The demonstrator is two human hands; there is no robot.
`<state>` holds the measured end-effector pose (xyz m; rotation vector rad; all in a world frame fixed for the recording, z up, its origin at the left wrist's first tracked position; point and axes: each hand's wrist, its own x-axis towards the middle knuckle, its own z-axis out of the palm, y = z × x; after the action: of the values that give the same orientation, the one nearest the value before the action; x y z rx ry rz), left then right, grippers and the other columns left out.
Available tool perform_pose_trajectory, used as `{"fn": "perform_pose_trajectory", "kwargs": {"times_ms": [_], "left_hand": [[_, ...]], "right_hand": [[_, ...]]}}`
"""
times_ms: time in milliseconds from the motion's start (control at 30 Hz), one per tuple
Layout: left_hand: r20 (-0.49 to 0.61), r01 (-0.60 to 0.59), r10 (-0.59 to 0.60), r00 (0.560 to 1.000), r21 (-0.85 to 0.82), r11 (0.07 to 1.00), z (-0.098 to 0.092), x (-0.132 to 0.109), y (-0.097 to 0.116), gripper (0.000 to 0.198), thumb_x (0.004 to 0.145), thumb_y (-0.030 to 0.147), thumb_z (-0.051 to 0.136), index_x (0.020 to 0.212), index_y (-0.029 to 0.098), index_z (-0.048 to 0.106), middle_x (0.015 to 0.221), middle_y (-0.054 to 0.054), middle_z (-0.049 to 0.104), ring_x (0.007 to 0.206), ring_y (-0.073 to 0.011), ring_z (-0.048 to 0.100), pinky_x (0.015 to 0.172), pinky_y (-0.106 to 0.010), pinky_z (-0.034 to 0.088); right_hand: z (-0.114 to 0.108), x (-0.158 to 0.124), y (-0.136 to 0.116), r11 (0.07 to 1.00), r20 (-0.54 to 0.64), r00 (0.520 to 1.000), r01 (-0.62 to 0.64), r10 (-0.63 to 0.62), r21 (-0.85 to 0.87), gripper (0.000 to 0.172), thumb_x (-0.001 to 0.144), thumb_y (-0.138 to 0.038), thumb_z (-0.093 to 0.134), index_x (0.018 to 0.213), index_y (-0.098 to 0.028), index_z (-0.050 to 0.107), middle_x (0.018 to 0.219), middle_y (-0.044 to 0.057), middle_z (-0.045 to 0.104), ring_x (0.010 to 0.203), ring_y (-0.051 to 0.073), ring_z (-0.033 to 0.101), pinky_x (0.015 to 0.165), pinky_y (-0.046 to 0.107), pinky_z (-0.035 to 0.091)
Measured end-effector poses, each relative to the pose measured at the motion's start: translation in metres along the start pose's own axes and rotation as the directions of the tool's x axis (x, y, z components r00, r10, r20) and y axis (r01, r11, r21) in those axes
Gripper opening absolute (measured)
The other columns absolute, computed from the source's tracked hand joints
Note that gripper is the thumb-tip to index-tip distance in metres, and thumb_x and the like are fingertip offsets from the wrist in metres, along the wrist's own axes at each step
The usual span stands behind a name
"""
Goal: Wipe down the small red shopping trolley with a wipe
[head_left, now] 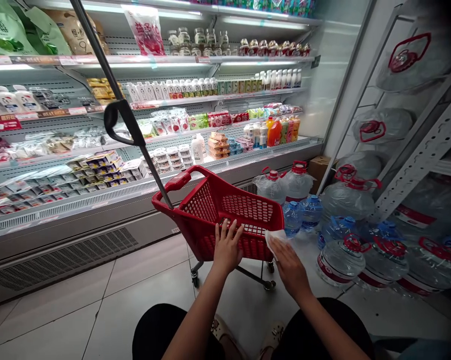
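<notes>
A red plastic shopping cart [248, 200] on small wheels stands in front of my knees, its long dark handle rising to the upper left. My left hand [228, 247] rests with spread fingers on the cart's near side, by the top rim. At the right end of the basket, my right hand [287, 262] presses a white cloth or tissue [275, 236] against the corner. The fingers lie over the cloth and partly cover it. Most of the basket's inside shows through the top, though its floor is only partly visible.
Behind the cart runs a refrigerated display case [142, 200] stocked with bottles, cups and packets. Large water bottles [340, 262] crowd the floor at the right, some close to the cart. A white metal rack [416, 150] holds more bottles. Pale tiles [135, 295] cover the floor.
</notes>
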<state>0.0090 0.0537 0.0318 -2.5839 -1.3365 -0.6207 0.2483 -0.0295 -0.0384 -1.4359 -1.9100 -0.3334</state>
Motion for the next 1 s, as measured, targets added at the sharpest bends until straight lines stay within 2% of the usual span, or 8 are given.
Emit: {"fn": "perform_pose_trajectory", "kwargs": {"times_ms": [133,267,367,433,567,733,867,1000], "left_hand": [[-0.004,0.006,-0.006,1.0,-0.008,1.0,0.001,0.004,-0.003,0.076,0.078,0.022,0.07,0.151,0.03,0.053,0.163,-0.007,0.044,0.158,-0.0392,0.022,0.129,-0.068,0.007],[0.008,-0.021,0.021,1.0,0.005,1.0,-0.002,0.002,-0.007,0.073,0.081,0.025,0.069,0.152,0.031,0.053,0.162,-0.006,0.045,0.156,-0.0371,0.026,0.129,-0.066,0.009],[-0.002,-0.02,0.02,1.0,0.022,1.0,-0.001,-0.002,-0.005,0.08,0.082,0.024,0.068,0.158,0.035,0.045,0.165,-0.005,0.041,0.154,-0.0363,0.031,0.13,-0.065,0.011],[-0.018,-0.008,0.009,1.0,0.041,0.999,0.002,-0.005,0.0,0.088,0.081,0.021,0.068,0.162,0.037,0.038,0.166,-0.004,0.04,0.152,-0.036,0.034,0.13,-0.064,0.013],[-0.062,0.024,-0.019,0.998,0.079,0.997,0.01,-0.006,0.014,0.097,0.079,0.016,0.069,0.165,0.039,0.03,0.165,-0.006,0.04,0.15,-0.037,0.037,0.129,-0.064,0.017],[-0.074,0.03,-0.024,0.997,0.087,0.996,0.01,-0.008,0.027,0.102,0.078,0.019,0.07,0.167,0.035,0.024,0.17,-0.008,0.032,0.154,-0.0383,0.033,0.128,-0.065,0.018],[-0.047,-0.044,0.049,0.998,0.096,0.994,-0.005,-0.018,0.008,0.095,0.086,0.021,0.064,0.169,0.031,0.019,0.175,-0.005,0.02,0.16,-0.0277,0.023,0.132,-0.051,0.015],[-0.114,0.079,-0.062,0.992,0.148,0.986,-0.034,-0.032,-0.036,0.083,0.092,0.02,0.059,0.167,0.033,0.026,0.175,-0.004,0.019,0.161,-0.0271,0.023,0.133,-0.051,0.007]], "right_hand": [[0.009,0.013,-0.015,0.998,0.025,0.998,0.049,-0.049,0.025,0.074,0.1,-0.004,0.027,0.169,-0.031,0.016,0.165,0.0,0.043,0.154,0.019,0.038,0.128,0.046,0.034],[0.002,0.004,0.02,1.0,0.019,0.999,0.028,-0.028,0.012,0.071,0.103,-0.007,0.029,0.168,-0.031,0.016,0.163,0.001,0.047,0.152,0.02,0.042,0.128,0.048,0.034],[-0.008,-0.015,0.049,0.999,0.015,0.999,-0.036,0.037,-0.028,0.068,0.105,-0.012,0.03,0.168,-0.031,0.016,0.163,0.002,0.046,0.151,0.021,0.044,0.127,0.049,0.035],[-0.011,-0.026,0.053,0.997,0.012,0.998,-0.064,0.065,-0.042,0.067,0.105,-0.014,0.03,0.168,-0.03,0.016,0.164,0.002,0.045,0.151,0.022,0.044,0.127,0.05,0.036],[-0.006,-0.024,0.025,0.995,-0.019,0.996,-0.092,0.091,-0.036,0.067,0.105,-0.014,0.029,0.169,-0.029,0.015,0.167,0.003,0.041,0.153,0.022,0.041,0.126,0.049,0.037],[0.006,0.003,-0.01,0.999,-0.027,1.0,-0.002,0.001,-0.033,0.07,0.103,-0.007,0.03,0.169,-0.028,0.015,0.163,0.003,0.047,0.151,0.021,0.043,0.127,0.048,0.037],[0.006,0.006,0.014,0.997,-0.076,0.995,0.069,-0.072,-0.036,0.072,0.102,-0.004,0.031,0.167,-0.031,0.021,0.154,0.001,0.058,0.14,0.019,0.057,0.125,0.046,0.041],[0.002,0.002,0.062,0.99,-0.033,0.99,0.139,-0.14,-0.015,0.07,0.102,-0.005,0.032,0.165,-0.034,0.028,0.146,-0.001,0.065,0.132,0.02,0.064,0.125,0.048,0.041]]}}
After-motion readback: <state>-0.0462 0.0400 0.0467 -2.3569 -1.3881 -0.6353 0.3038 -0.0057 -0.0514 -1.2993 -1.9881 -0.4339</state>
